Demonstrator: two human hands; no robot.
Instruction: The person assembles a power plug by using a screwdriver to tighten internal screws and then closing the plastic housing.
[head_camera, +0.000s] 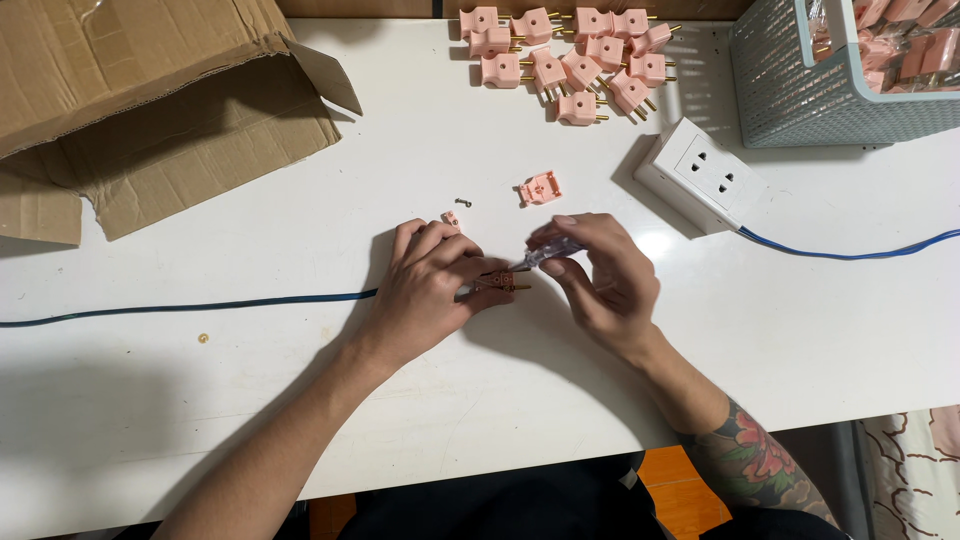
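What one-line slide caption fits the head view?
Left hand steadies an opened pink plug while right hand applies a small screwdriver.

Small assembly workbench: white table (250, 400), heaped pink plugs (570, 50), cardboard box (150, 100), plastic parts basket (800, 90).

one head-worn view, straight down and close over the white table (300, 420), no second view

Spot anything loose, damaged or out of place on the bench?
Yes. A small screw and a pink plug cover lie loose on the white table, apart from the plug pile. A tiny brass part sits stray at left. The cardboard box is torn.
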